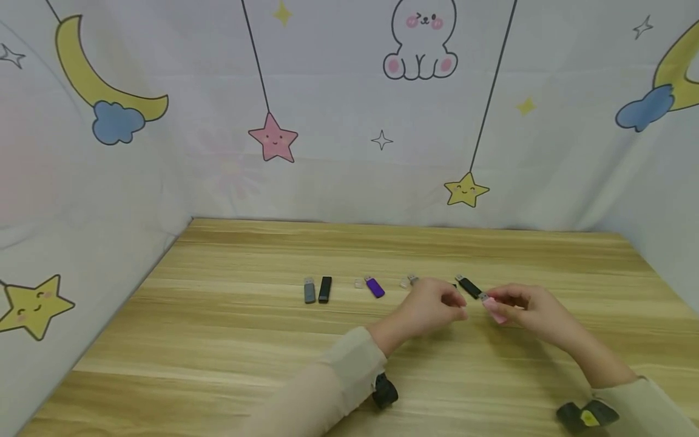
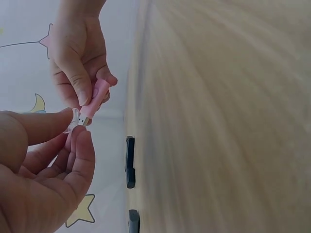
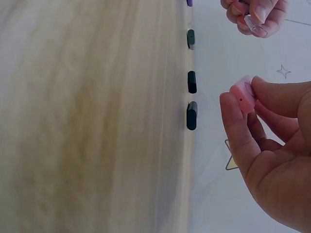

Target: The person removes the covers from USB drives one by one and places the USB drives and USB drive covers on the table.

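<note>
My right hand (image 1: 532,311) pinches a pink USB stick (image 1: 496,311) between thumb and fingers, its bare metal plug pointing toward the left hand. A small clear cap (image 3: 253,24) is pinched in my left hand (image 1: 428,304), apart from the plug in the head view. Both hands are above the wooden table (image 1: 246,352). Just beyond them lies a black USB stick (image 1: 469,287) with its metal plug showing. Behind the left hand, another USB stick (image 1: 413,279) is mostly hidden, with a clear cap (image 1: 404,283) beside it.
Farther left lie a purple USB stick (image 1: 375,287) and its small clear cap (image 1: 358,283). Beyond these, a grey USB stick (image 1: 309,291) is next to a long black piece (image 1: 324,290). A printed curtain (image 1: 338,182) hangs behind the table.
</note>
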`<state>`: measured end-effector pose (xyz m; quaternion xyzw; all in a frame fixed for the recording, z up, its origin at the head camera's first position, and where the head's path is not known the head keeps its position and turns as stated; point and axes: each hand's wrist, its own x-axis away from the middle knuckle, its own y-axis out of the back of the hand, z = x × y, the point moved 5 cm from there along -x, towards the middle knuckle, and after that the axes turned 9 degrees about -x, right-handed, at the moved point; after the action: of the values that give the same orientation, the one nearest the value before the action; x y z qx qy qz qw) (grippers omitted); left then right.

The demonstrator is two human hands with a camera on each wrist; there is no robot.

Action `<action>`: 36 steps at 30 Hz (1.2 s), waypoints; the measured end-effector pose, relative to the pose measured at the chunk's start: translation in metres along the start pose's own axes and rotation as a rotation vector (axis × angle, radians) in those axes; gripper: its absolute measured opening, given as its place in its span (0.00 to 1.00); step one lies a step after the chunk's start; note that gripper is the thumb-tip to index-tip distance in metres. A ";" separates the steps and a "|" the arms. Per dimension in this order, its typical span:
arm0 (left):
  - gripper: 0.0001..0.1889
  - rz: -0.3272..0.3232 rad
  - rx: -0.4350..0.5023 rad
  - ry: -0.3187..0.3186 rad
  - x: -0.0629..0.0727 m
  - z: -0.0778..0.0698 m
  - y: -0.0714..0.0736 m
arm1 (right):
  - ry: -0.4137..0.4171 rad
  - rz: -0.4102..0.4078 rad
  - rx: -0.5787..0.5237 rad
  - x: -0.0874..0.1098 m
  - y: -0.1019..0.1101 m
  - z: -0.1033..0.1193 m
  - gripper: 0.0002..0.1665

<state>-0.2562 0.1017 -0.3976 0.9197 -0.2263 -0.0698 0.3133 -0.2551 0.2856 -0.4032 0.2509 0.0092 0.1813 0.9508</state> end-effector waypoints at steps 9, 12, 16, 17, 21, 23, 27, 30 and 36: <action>0.04 -0.006 -0.031 -0.002 -0.007 0.000 -0.009 | -0.026 0.035 0.048 -0.001 0.003 -0.004 0.25; 0.03 0.000 -0.055 0.008 -0.010 0.002 -0.012 | -0.034 0.046 0.088 -0.002 0.003 -0.007 0.24; 0.04 0.017 -0.095 0.024 -0.013 0.004 -0.016 | -0.053 0.082 0.037 -0.003 0.002 -0.011 0.22; 0.04 0.021 -0.106 0.029 -0.013 0.004 -0.017 | -0.055 0.093 0.021 -0.004 0.002 -0.012 0.22; 0.04 0.034 -0.136 0.047 -0.016 0.006 -0.019 | -0.054 0.131 -0.010 -0.005 0.002 -0.016 0.20; 0.04 0.042 -0.152 0.060 -0.017 0.006 -0.020 | -0.061 0.148 -0.012 -0.006 0.002 -0.017 0.20; 0.04 0.061 -0.176 0.087 -0.021 0.007 -0.022 | -0.101 0.165 -0.009 -0.006 0.001 -0.021 0.21; 0.03 0.079 -0.198 0.107 -0.023 0.006 -0.025 | -0.120 0.172 -0.002 -0.006 0.001 -0.023 0.21; 0.02 0.104 -0.240 0.132 -0.024 0.003 -0.030 | -0.138 0.188 -0.005 -0.007 0.003 -0.025 0.23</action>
<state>-0.2673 0.1322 -0.4185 0.8652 -0.2427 -0.0192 0.4384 -0.2654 0.2975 -0.4246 0.2602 -0.0806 0.2520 0.9286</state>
